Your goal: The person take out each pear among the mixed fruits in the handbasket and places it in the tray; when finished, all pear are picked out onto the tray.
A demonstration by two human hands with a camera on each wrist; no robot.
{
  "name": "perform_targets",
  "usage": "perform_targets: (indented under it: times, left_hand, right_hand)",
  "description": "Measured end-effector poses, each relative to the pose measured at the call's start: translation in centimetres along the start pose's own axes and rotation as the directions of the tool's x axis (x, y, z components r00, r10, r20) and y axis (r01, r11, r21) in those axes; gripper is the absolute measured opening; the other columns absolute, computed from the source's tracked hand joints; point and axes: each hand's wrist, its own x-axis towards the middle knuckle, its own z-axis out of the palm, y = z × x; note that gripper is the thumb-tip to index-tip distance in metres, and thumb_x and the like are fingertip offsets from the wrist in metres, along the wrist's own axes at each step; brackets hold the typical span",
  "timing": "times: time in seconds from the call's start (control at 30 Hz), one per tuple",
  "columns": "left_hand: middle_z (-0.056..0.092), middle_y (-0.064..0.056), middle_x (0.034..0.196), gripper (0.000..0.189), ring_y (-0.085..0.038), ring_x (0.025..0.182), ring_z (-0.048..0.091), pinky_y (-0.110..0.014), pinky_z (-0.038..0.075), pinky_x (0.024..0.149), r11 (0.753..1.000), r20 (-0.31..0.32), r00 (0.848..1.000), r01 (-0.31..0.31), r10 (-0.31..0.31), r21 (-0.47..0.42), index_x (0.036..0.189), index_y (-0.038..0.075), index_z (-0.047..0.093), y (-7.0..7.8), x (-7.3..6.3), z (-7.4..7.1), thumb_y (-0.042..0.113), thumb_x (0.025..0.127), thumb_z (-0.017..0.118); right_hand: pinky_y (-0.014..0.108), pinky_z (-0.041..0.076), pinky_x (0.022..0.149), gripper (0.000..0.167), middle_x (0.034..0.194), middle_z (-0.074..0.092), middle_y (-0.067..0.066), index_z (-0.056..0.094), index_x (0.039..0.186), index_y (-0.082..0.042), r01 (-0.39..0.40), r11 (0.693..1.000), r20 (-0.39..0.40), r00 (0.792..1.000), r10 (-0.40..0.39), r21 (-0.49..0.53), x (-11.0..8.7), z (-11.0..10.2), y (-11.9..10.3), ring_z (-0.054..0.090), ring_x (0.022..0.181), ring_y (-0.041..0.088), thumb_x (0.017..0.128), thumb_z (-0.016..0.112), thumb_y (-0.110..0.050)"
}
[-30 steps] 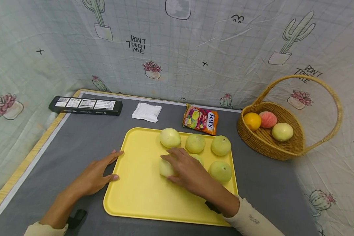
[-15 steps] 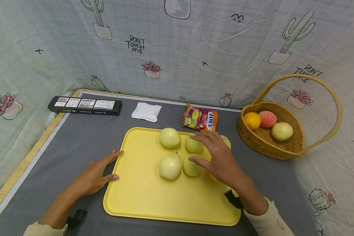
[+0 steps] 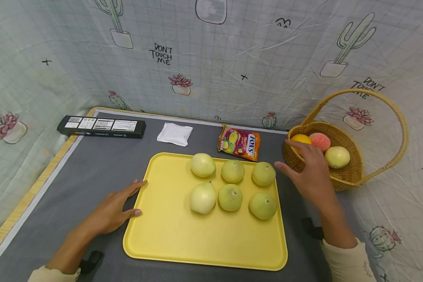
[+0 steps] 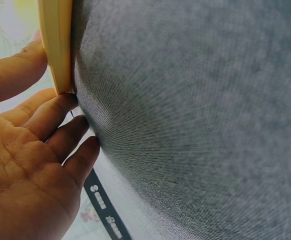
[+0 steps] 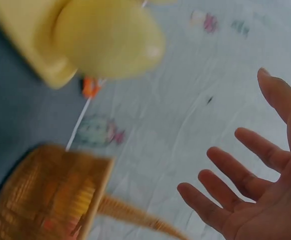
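Note:
Several pale green round fruits sit in two rows on a yellow tray, toward its right half. My left hand rests at the tray's left rim, thumb and fingertips touching it; the left wrist view shows the extended fingers there. My right hand holds nothing and hovers between the tray and a wicker basket, fingers spread. In the basket lie an orange, partly covered by that hand, a pink-red fruit and a pale green fruit.
Behind the tray lie an orange and purple candy bag, a white packet and a long black box. The basket's tall handle arches up at the right. A printed cloth hangs behind the grey table.
My right hand has left the fruits on the tray and moved right to the basket, leaving all the tray's fruits in sight. My left hand has stayed at the rim.

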Motion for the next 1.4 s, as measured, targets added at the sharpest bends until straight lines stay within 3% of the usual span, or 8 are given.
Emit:
perform_targets:
  times: [0.17, 0.4, 0.6, 0.7, 0.77, 1.17, 1.3, 1.4]
  left_hand:
    - [0.036, -0.032, 0.167, 0.088, -0.057, 0.145, 0.046, -0.073, 0.045, 0.107, 1.000, 0.000, 1.000, -0.001, 0.001, -0.003, 0.164, 0.017, 0.039, 0.0, 0.0, 0.0, 0.024, 0.090, 0.086]
    - [0.035, -0.031, 0.167, 0.088, -0.057, 0.145, 0.047, -0.073, 0.045, 0.107, 1.000, -0.003, 1.000, -0.002, 0.002, 0.000, 0.164, 0.018, 0.039, -0.1, 0.0, 0.0, 0.024, 0.090, 0.085]
    - [0.036, -0.031, 0.167, 0.088, -0.057, 0.146, 0.046, -0.073, 0.045, 0.107, 1.000, -0.006, 1.000, -0.003, 0.003, 0.000, 0.164, 0.018, 0.039, -0.2, 0.0, 0.0, 0.024, 0.090, 0.086]
    - [0.036, -0.032, 0.167, 0.088, -0.057, 0.146, 0.046, -0.073, 0.045, 0.107, 1.000, -0.007, 1.000, -0.003, 0.003, -0.001, 0.164, 0.018, 0.039, -0.2, 0.0, 0.0, 0.023, 0.090, 0.086]
    - [0.036, -0.032, 0.167, 0.088, -0.057, 0.146, 0.046, -0.074, 0.045, 0.107, 1.000, -0.005, 1.000, -0.002, 0.002, -0.002, 0.164, 0.018, 0.039, -0.2, 0.0, 0.0, 0.023, 0.090, 0.086]
    - [0.034, -0.032, 0.168, 0.089, -0.057, 0.147, 0.045, -0.074, 0.044, 0.108, 1.000, -0.002, 1.000, -0.001, 0.001, -0.009, 0.165, 0.017, 0.038, -0.2, 0.0, 0.0, 0.020, 0.090, 0.085]
    - [0.035, -0.032, 0.167, 0.088, -0.056, 0.147, 0.045, -0.074, 0.044, 0.109, 1.000, -0.002, 1.000, 0.000, 0.000, -0.005, 0.165, 0.017, 0.038, -0.2, 0.0, 0.0, 0.020, 0.090, 0.085]
    - [0.036, -0.032, 0.167, 0.088, -0.056, 0.146, 0.045, -0.073, 0.044, 0.108, 1.000, -0.005, 1.000, -0.004, 0.004, -0.001, 0.165, 0.017, 0.038, -0.2, 0.0, 0.1, 0.022, 0.090, 0.085]
  right_hand:
    - [0.069, 0.035, 0.112, 0.072, 0.139, 0.063, 0.028, 0.061, 0.147, -0.005, -0.051, 0.999, -0.092, 0.995, 0.049, -0.018, 0.3, -1.0, 2.8, 0.053, 0.127, 0.050, 0.085, 0.092, -0.022]
    - [0.060, 0.036, 0.101, 0.071, 0.139, 0.065, 0.029, 0.061, 0.147, -0.004, -0.130, 0.991, -0.204, 0.972, 0.121, -0.033, 0.7, -1.5, 6.9, 0.056, 0.119, 0.050, 0.084, 0.092, -0.017]
    - [0.062, 0.034, 0.112, 0.075, 0.151, 0.056, 0.027, 0.051, 0.157, -0.008, -0.342, 0.939, -0.187, 0.925, 0.331, -0.027, 1.1, -2.4, 10.0, 0.046, 0.137, 0.051, 0.093, 0.084, -0.030]
    - [0.064, 0.028, 0.115, 0.077, 0.153, 0.052, 0.031, 0.047, 0.160, -0.008, -0.414, 0.910, -0.180, 0.898, 0.402, -0.031, 1.2, -2.8, 11.4, 0.040, 0.139, 0.054, 0.095, 0.081, -0.033]
    - [0.065, 0.027, 0.111, 0.079, 0.152, 0.050, 0.033, 0.044, 0.162, -0.008, -0.445, 0.894, -0.170, 0.886, 0.431, -0.054, 1.3, -3.0, 12.4, 0.038, 0.137, 0.056, 0.097, 0.080, -0.035]
    - [0.070, 0.025, 0.113, 0.086, 0.159, 0.036, 0.040, 0.030, 0.167, -0.005, -0.565, 0.816, -0.051, 0.825, 0.563, -0.122, 2.4, -2.9, 16.5, 0.027, 0.144, 0.063, 0.101, 0.073, -0.039]
    - [0.070, 0.027, 0.108, 0.086, 0.155, 0.037, 0.043, 0.029, 0.167, -0.003, -0.569, 0.809, -0.016, 0.819, 0.573, -0.147, 2.8, -2.8, 17.4, 0.027, 0.141, 0.065, 0.101, 0.073, -0.037]
    - [0.070, 0.028, 0.103, 0.084, 0.150, 0.040, 0.044, 0.031, 0.163, 0.002, -0.548, 0.817, 0.010, 0.830, 0.558, -0.178, 2.9, -2.8, 18.0, 0.030, 0.135, 0.066, 0.100, 0.074, -0.035]
